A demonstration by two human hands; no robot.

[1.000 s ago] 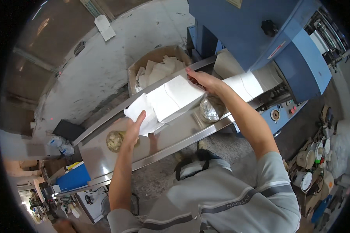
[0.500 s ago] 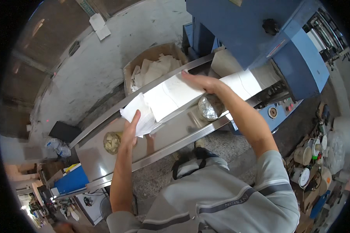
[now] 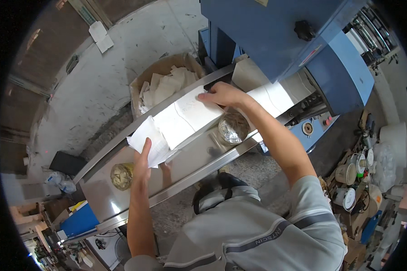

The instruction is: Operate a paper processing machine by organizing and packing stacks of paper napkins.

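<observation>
White paper stack (image 3: 185, 118) lies lengthwise between both hands: left hand (image 3: 142, 167) grasping loose sheets (image 3: 145, 135), right hand (image 3: 227, 95) at the opposite end, its hold unclear from here.

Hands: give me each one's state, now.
Left hand: closed on white paper sheets, thumb on top.
Right hand: at right end of the long white paper stack; grip cannot be told.

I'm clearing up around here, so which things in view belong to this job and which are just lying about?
Seemingly part of the job:
white paper stack, between left hand and right hand
steel tray beneath it
blue machine

Apparently lying about:
dark box
clear plastic bundle
white folded card
</observation>
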